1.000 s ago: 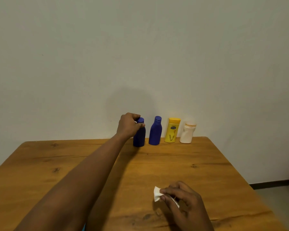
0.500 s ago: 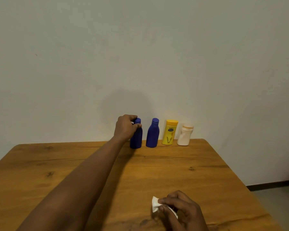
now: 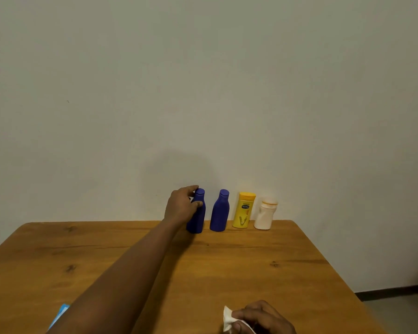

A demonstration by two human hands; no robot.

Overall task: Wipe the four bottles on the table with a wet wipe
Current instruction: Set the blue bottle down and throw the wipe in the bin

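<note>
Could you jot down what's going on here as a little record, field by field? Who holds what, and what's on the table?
left hand: left hand grips the leftmost blue bottle near its neck
right hand: right hand pinches a white wet wipe at the near table edge
other bottles: second blue bottle, yellow bottle, white bottle, all upright, untouched
arrangement: row at the far edge, by the wall
surface: wooden table

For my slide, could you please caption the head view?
Left hand grips leftmost blue bottle; right hand holds wipe.
</note>
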